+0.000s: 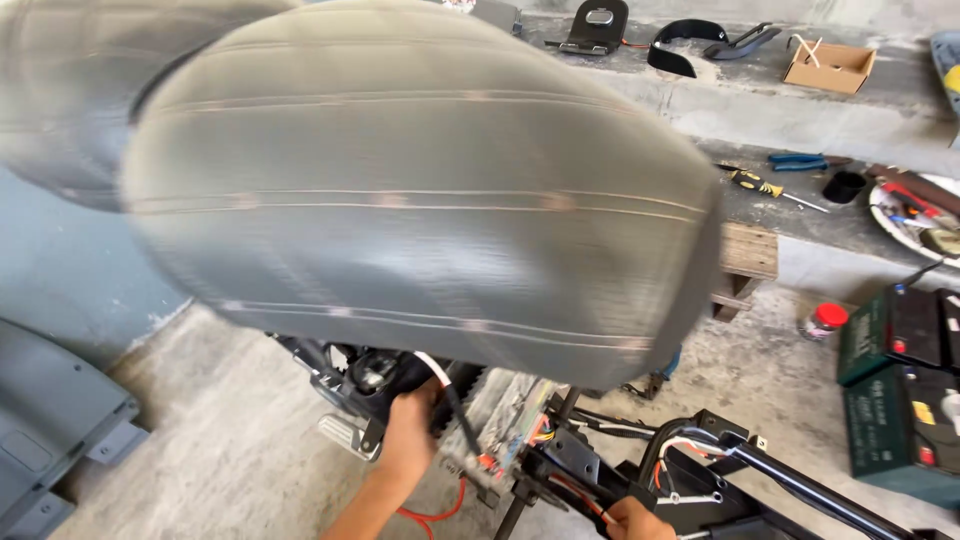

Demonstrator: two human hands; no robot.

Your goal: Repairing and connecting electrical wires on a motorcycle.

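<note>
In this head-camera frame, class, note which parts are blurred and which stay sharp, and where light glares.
Head view: the big grey padded seat is smeared by motion blur, with a soft sheen low on it; the screwdriver and cardboard box on the concrete ledges are sharp; the left hand is slightly soft.

Two bare hands are visible at the bottom of the frame. The left hand (410, 432) is in the lower middle. Its forearm comes up from the bottom edge and leans a little to the right. The back of this hand faces the camera, and the fingers are bent away from view, closed in a grip; the fingertips cannot be seen. The right hand (635, 520) is at the very bottom edge, right of the centre. Only its upper part shows, because the frame cuts the rest. Its fingers look curled, but how tightly they close is not clear. No sleeve is seen on the left arm.
</note>
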